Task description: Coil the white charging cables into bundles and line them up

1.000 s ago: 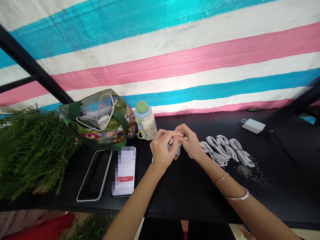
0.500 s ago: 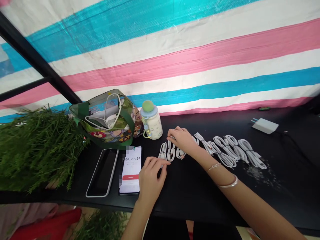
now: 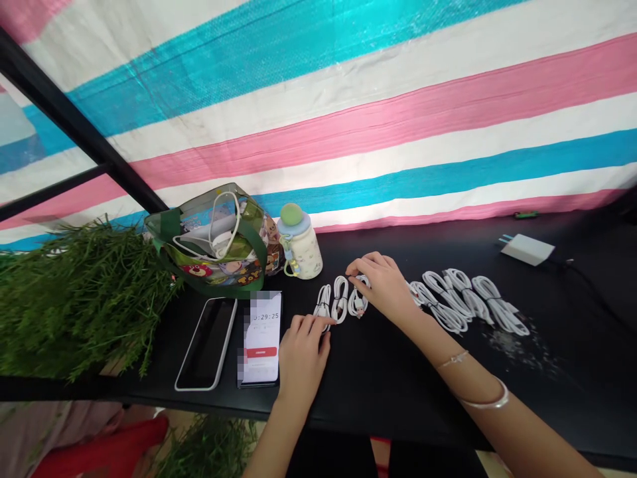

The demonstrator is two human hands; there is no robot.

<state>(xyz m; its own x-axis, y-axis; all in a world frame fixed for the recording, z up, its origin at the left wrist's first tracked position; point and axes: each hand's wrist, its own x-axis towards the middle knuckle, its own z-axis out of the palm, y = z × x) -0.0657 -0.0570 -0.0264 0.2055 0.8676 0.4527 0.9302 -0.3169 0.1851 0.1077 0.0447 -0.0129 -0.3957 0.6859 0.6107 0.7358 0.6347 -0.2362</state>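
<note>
Bundled white charging cables, each with a dark tie, lie in a row on the black table. My left hand rests at the near end of the leftmost cable bundle, its index finger stretched to the ends and its thumb apart; it is open. Beside that lies a second cable bundle, uncovered. My right hand has thumb and index finger closed at the top of the third cable bundle. Its palm and wrist hide part of the row behind. Further right, several more cable bundles lie slanted.
Left of my hands lie a phone with a lit timer and a dark-screened phone. Behind stand a patterned bottle and a clear green-handled bag. Green foliage covers the left end. A white charger plug lies at right.
My right hand has shifted right, from the top of the second cable bundle to the third. My left hand stays almost where it was. The view has tilted slightly.
</note>
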